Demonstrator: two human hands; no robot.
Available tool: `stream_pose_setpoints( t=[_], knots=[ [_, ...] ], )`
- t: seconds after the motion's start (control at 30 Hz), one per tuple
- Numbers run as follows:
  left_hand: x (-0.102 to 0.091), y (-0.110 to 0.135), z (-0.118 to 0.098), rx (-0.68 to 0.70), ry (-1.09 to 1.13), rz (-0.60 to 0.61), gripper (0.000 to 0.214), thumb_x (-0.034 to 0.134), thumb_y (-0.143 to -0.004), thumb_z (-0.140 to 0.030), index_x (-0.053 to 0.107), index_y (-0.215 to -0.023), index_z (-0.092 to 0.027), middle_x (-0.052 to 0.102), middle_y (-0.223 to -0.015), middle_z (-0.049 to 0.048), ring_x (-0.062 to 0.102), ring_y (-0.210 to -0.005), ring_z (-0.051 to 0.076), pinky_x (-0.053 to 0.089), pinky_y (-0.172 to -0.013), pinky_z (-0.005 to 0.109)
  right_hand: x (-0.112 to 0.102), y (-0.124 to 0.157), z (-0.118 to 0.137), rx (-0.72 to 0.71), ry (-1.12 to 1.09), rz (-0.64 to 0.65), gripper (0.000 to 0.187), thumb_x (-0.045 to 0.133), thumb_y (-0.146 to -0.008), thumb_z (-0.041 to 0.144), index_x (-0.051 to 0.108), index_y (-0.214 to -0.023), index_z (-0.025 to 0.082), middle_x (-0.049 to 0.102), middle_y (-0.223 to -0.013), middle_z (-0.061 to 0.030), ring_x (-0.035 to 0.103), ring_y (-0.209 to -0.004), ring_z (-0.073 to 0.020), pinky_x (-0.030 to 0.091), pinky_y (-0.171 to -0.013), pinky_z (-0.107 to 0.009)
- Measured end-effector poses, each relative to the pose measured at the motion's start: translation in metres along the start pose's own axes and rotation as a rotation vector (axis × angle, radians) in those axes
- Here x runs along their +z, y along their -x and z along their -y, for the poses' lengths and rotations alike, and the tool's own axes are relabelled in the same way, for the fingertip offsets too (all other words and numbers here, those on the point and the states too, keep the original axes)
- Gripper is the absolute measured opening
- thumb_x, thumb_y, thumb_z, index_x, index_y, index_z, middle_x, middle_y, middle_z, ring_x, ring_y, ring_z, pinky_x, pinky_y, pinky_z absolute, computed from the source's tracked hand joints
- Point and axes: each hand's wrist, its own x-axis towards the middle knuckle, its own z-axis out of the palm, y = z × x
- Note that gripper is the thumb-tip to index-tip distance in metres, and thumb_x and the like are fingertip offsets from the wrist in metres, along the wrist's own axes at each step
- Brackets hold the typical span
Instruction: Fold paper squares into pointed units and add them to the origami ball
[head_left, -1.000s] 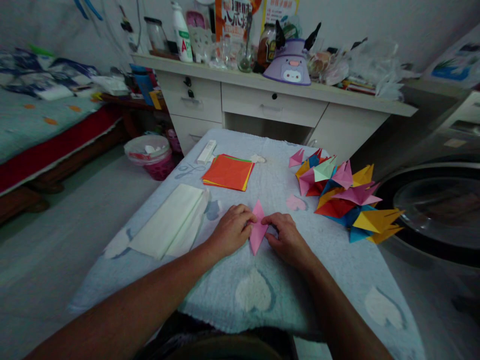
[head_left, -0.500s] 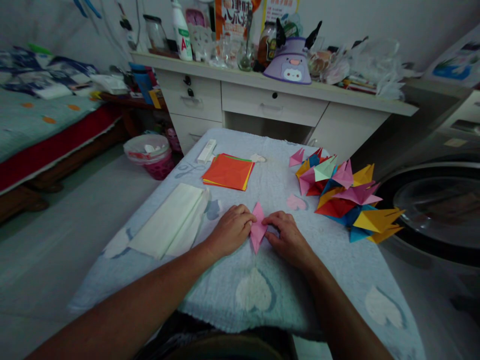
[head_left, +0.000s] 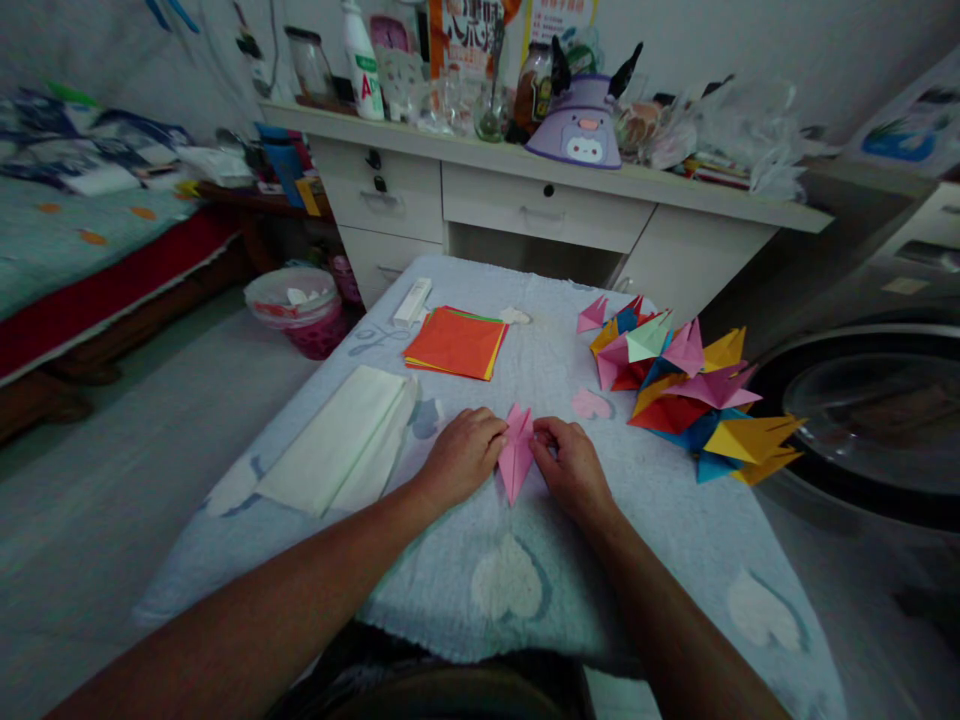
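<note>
A pink folded origami paper [head_left: 515,462] lies on the cloth between my hands, its lower end a narrow point and its upper end split into two tips. My left hand [head_left: 466,447] is closed, pinching the paper's left edge near the top. On the opposite edge, the thumb and fingers of my right hand [head_left: 572,458] are curled in and pinch the paper too. Beyond it sits a stack of square coloured paper [head_left: 457,343], orange on top. To the right stands a cluster of folded paper cranes [head_left: 679,390] in pink, yellow, red and blue.
A folded whitish cloth or paper [head_left: 337,440] lies left of my hands, with a small white box [head_left: 412,303] behind it. A blue patterned cloth [head_left: 510,590] covers the table. A white desk [head_left: 540,200] stands beyond, a pink bin [head_left: 300,305] at left, a washing machine [head_left: 862,400] at right.
The pink paper's upper end shows two tips instead of one, and its sides look narrower. My right hand has turned slightly, its fingers closing nearer the paper's upper right edge.
</note>
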Motion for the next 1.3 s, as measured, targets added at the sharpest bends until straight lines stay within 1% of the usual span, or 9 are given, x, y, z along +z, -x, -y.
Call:
stream_pose_setpoints(
  t=[0.07, 0.2, 0.3, 0.4, 0.5, 0.67, 0.93, 1.13, 1.3],
  knots=[
    [0.0013, -0.0008, -0.0009, -0.037, 0.018, -0.025, 0.015, 0.049, -0.089, -0.013, 0.060, -0.098, -0.019, 0.062, -0.089, 0.0040, 0.058, -0.089, 0.021, 0.046, -0.084, 0.035, 0.0023, -0.0004, 0.0009, 0.050, -0.010, -0.039, 0.016, 0.058, -0.081, 0.019, 0.061, -0.097, 0.018, 0.064, -0.076, -0.0025, 0.055, -0.075, -0.0200, 0.040, -0.072, -0.032],
    [0.0020, 0.0006, -0.0048, -0.066, 0.078, -0.099, 0.032, 0.054, -0.082, -0.006, 0.053, -0.111, -0.018, 0.060, -0.104, 0.0056, 0.057, -0.097, 0.020, 0.048, -0.088, 0.034, 0.0050, -0.0007, 0.0005, 0.034, 0.079, -0.056, 0.002, 0.059, -0.081, 0.019, 0.057, -0.081, 0.020, 0.062, -0.075, -0.0031, 0.052, -0.077, -0.0206, 0.037, -0.073, -0.033],
    [0.0026, 0.0018, -0.0051, -0.012, 0.047, -0.093, 0.022, 0.053, -0.086, -0.009, 0.060, -0.104, -0.020, 0.058, -0.105, 0.0053, 0.056, -0.100, 0.019, 0.047, -0.090, 0.034, 0.0066, -0.0003, -0.0004, -0.005, 0.173, -0.052, 0.006, 0.059, -0.084, 0.023, 0.059, -0.078, 0.020, 0.062, -0.080, -0.0050, 0.050, -0.080, -0.0216, 0.036, -0.076, -0.034],
    [0.0036, 0.0017, -0.0028, 0.033, -0.008, -0.054, 0.018, 0.052, -0.091, -0.014, 0.068, -0.096, -0.021, 0.059, -0.100, 0.0046, 0.055, -0.096, 0.019, 0.048, -0.088, 0.034, 0.0087, 0.0009, 0.0002, 0.021, 0.278, -0.061, 0.013, 0.062, -0.085, 0.032, 0.062, -0.087, 0.019, 0.061, -0.088, -0.0075, 0.049, -0.085, -0.0246, 0.034, -0.076, -0.036],
    [0.0036, 0.0016, -0.0006, 0.071, -0.063, -0.007, 0.019, 0.053, -0.092, -0.016, 0.071, -0.098, -0.020, 0.062, -0.095, 0.0052, 0.055, -0.093, 0.020, 0.047, -0.085, 0.034, 0.0101, 0.0026, 0.0025, 0.050, 0.361, -0.079, 0.023, 0.064, -0.084, 0.041, 0.062, -0.094, 0.020, 0.059, -0.095, -0.0099, 0.048, -0.090, -0.0275, 0.033, -0.075, -0.037],
    [0.0012, 0.0021, -0.0019, 0.098, -0.099, 0.010, 0.016, 0.055, -0.093, -0.023, 0.071, -0.096, -0.021, 0.063, -0.094, 0.0050, 0.056, -0.092, 0.020, 0.046, -0.085, 0.035, 0.0088, 0.0040, 0.0055, 0.040, 0.385, -0.081, 0.021, 0.064, -0.084, 0.037, 0.060, -0.098, 0.022, 0.057, -0.097, -0.0097, 0.047, -0.090, -0.0275, 0.033, -0.074, -0.037],
    [-0.0021, 0.0019, -0.0049, 0.032, -0.124, -0.002, 0.007, 0.064, -0.086, -0.023, 0.064, -0.091, -0.018, 0.061, -0.093, 0.0047, 0.053, -0.092, 0.022, 0.043, -0.084, 0.036, 0.0034, 0.0041, -0.0011, 0.078, 0.299, -0.026, 0.019, 0.063, -0.082, 0.027, 0.062, -0.100, 0.020, 0.058, -0.101, -0.0099, 0.049, -0.094, -0.0281, 0.034, -0.078, -0.038],
    [-0.0003, 0.0025, -0.0073, -0.109, -0.183, -0.092, 0.021, 0.066, -0.085, -0.036, 0.060, -0.097, -0.019, 0.057, -0.102, 0.0064, 0.049, -0.101, 0.026, 0.040, -0.089, 0.040, 0.0057, 0.0052, -0.0010, 0.042, 0.299, -0.034, 0.024, 0.066, -0.082, 0.040, 0.064, -0.096, 0.020, 0.057, -0.099, -0.0095, 0.048, -0.093, -0.0278, 0.033, -0.076, -0.038],
    [0.0013, 0.0007, -0.0065, -0.154, -0.145, -0.077, 0.024, 0.068, -0.082, -0.037, 0.061, -0.098, -0.020, 0.057, -0.107, 0.0072, 0.048, -0.104, 0.027, 0.038, -0.088, 0.041, 0.0062, 0.0050, 0.0001, 0.020, 0.279, -0.035, 0.020, 0.067, -0.081, 0.037, 0.064, -0.093, 0.021, 0.057, -0.099, -0.0083, 0.048, -0.092, -0.0262, 0.033, -0.076, -0.036]
  ],
)
